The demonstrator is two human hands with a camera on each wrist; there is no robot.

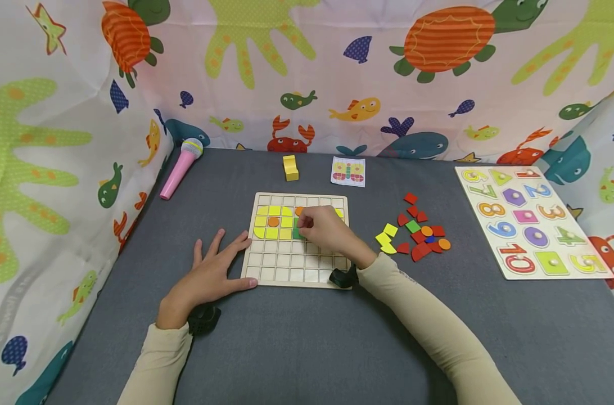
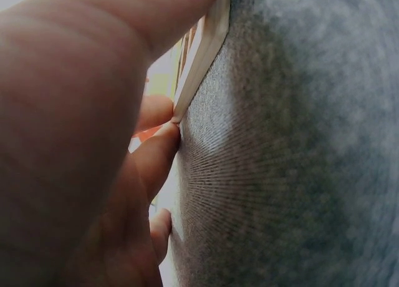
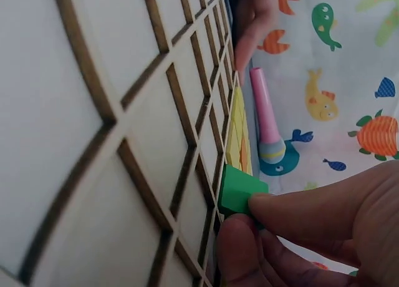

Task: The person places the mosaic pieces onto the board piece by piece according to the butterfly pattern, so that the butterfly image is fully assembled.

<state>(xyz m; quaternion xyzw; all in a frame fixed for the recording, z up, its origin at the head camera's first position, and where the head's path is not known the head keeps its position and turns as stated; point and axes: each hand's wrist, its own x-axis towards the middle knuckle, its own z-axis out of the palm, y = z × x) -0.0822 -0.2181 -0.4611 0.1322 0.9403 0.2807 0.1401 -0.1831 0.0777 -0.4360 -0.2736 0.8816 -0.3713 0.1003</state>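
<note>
A wooden grid board (image 1: 281, 273) lies on the grey table, with yellow tiles (image 1: 285, 233) and orange round tiles (image 1: 274, 221) filling part of its upper cells. My right hand (image 1: 329, 229) is over the board's upper middle, pinching a green square tile (image 3: 237, 190) between thumb and fingers. That tile sits tilted at a grid cell in the right wrist view. With fingers spread, my left hand (image 1: 208, 275) touches the board's left edge and lower left corner. The right hand hides some of the cells behind it.
Loose red, yellow, green, blue and orange tiles (image 1: 418, 233) lie right of the board. Behind it are a yellow block (image 1: 290, 168) and a butterfly pattern card (image 1: 348, 171). A pink toy microphone (image 1: 177, 174) lies back left; a number puzzle board (image 1: 494, 236) lies far right.
</note>
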